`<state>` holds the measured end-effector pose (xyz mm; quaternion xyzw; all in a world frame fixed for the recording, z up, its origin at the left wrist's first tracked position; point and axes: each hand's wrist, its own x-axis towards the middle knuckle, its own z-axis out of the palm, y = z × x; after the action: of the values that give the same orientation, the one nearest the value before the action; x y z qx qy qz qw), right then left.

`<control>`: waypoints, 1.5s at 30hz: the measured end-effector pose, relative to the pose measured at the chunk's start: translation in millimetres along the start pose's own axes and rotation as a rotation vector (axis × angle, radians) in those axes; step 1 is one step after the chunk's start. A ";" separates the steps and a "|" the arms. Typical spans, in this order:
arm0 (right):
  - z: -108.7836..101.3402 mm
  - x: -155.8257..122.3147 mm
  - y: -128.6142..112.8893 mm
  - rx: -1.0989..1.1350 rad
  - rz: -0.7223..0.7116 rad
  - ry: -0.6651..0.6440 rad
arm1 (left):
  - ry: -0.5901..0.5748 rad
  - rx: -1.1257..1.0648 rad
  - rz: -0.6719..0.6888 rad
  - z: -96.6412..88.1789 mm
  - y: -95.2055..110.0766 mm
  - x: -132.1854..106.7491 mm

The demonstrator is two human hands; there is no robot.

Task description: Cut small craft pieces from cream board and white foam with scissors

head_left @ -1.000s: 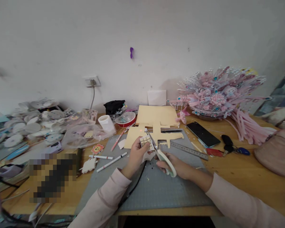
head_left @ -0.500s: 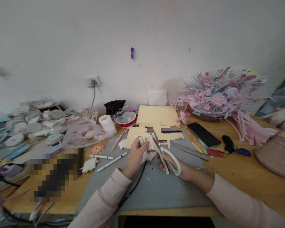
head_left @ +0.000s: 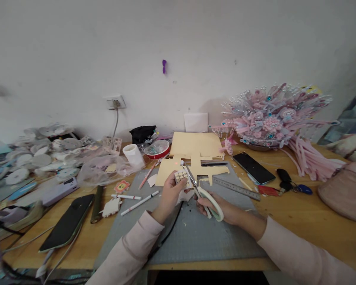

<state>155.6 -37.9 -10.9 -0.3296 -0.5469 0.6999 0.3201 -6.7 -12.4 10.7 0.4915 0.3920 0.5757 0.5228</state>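
Note:
Pinched in my left hand (head_left: 169, 194) is a small white piece of paper (head_left: 180, 176) with a dark looped pattern. My right hand (head_left: 215, 206) grips a pair of scissors (head_left: 209, 199) with pale handles. Their blades point up and to the left, lying at the right edge of the patterned paper. Below my left fingertips is a white scrap (head_left: 184, 196) with a brown part, partly hidden by the hand. Both hands are over a grey cutting mat (head_left: 207, 241). Behind them lie cut yellow card sheets (head_left: 195, 143).
A metal ruler (head_left: 235, 188) and a black phone (head_left: 253, 168) lie to the right, with keys (head_left: 284, 182) nearby. White pens (head_left: 140, 202) rest at left, near another phone (head_left: 67, 221). A pink beaded headdress (head_left: 269, 118) stands at back right; a red-rimmed bowl (head_left: 157, 149) sits behind.
The scissor blades have come closer together and shifted left against the patterned paper. My right hand has moved slightly left with them; my left hand has barely moved.

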 end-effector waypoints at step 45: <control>-3.1 7.2 -9.8 -0.126 -0.080 0.476 | -0.225 0.007 -0.240 4.0 1.2 -4.9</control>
<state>154.8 -28.5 -2.6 -0.4826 -0.5112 0.5538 0.4462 -3.2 -17.6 12.0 0.5043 0.3892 0.4491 0.6265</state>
